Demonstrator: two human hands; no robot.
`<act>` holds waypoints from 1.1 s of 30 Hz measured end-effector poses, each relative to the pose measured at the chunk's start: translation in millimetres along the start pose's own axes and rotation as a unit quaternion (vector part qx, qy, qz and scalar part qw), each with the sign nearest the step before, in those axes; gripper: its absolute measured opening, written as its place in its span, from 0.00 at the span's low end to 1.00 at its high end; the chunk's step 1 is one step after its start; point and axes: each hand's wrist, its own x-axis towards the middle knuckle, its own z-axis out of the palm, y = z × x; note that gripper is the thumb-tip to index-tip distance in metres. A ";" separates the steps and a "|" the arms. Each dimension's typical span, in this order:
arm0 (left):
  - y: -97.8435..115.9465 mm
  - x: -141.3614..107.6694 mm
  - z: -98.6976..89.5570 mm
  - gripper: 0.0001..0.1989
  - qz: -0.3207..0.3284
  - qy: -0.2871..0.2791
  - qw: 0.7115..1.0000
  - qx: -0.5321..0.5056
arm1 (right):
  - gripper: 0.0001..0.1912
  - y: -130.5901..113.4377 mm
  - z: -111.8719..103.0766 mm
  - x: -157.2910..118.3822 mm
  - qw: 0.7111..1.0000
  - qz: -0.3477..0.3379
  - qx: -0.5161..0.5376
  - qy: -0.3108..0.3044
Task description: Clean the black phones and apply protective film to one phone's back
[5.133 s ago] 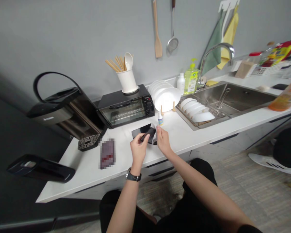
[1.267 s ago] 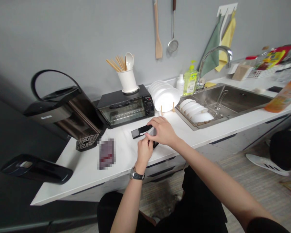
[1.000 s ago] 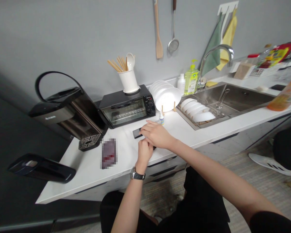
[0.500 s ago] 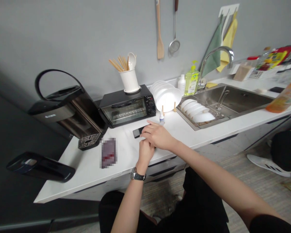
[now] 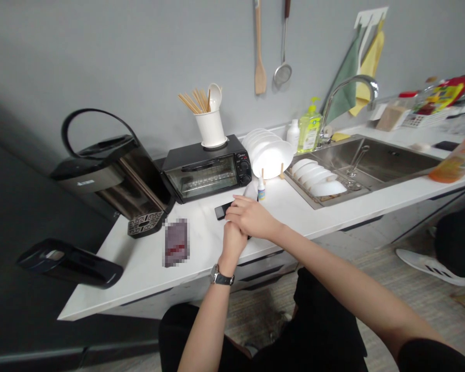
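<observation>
My right hand [image 5: 253, 217] lies across the top of my left hand, over the front part of the counter. Its fingers are stretched out to the left, close together, and nothing shows in them. My left hand [image 5: 234, 240], with a dark-strapped watch [image 5: 220, 276] on the wrist, has its fingers hidden under the right one. A flat black device with a grey screen [image 5: 220, 212] sticks out on the left of the fingers. Just behind the right hand stands a small white bottle [image 5: 261, 191] with a coloured label, beside a pale object I cannot make out.
Behind are a toaster oven [image 5: 209, 173] bearing a utensil holder [image 5: 210, 128], plus racked plates [image 5: 273, 159]. Left stand a black dispenser machine [image 5: 112, 175], a dark container [image 5: 72, 263] and a blurred packet [image 5: 176, 243]. Right: bowls [image 5: 325, 187], sink [image 5: 387, 155], orange bottle [image 5: 457, 160], another person's shoe [image 5: 428, 266].
The view has shifted slightly to the left. The right hand's raised finger has come down closer to the others. More of the small bottle and its label shows.
</observation>
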 end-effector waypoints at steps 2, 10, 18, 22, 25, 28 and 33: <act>1.5 -0.9 -0.8 0.12 0.004 -0.010 1.000 0.003 | 0.10 10.1 -4.5 -7.6 0.994 0.102 0.034 0.025; 5.0 0.5 -3.1 0.12 -0.009 -0.059 0.997 0.058 | 0.07 -4.5 -4.5 -3.6 0.998 0.063 0.005 0.015; 23.0 0.8 -12.6 0.13 0.003 -0.065 0.996 0.062 | 0.09 1.9 -13.2 -23.1 0.953 0.290 -0.022 0.087; 0.6 -12.8 -9.3 0.10 -0.016 -0.090 0.996 -0.016 | 0.17 21.2 0.5 -50.8 0.918 0.375 0.039 0.122; -18.6 -25.2 -6.7 0.11 -0.028 -0.091 0.995 -0.028 | 0.23 37.7 20.6 -76.3 0.885 0.442 0.071 0.127; -27.4 -29.7 -3.5 0.11 -0.035 -0.084 0.995 -0.037 | 0.23 30.6 39.5 -86.8 0.888 0.439 0.050 0.122; -31.9 -28.7 3.0 0.13 -0.011 -0.088 0.996 -0.028 | 0.18 -43.9 62.0 -52.5 0.960 0.264 0.048 0.083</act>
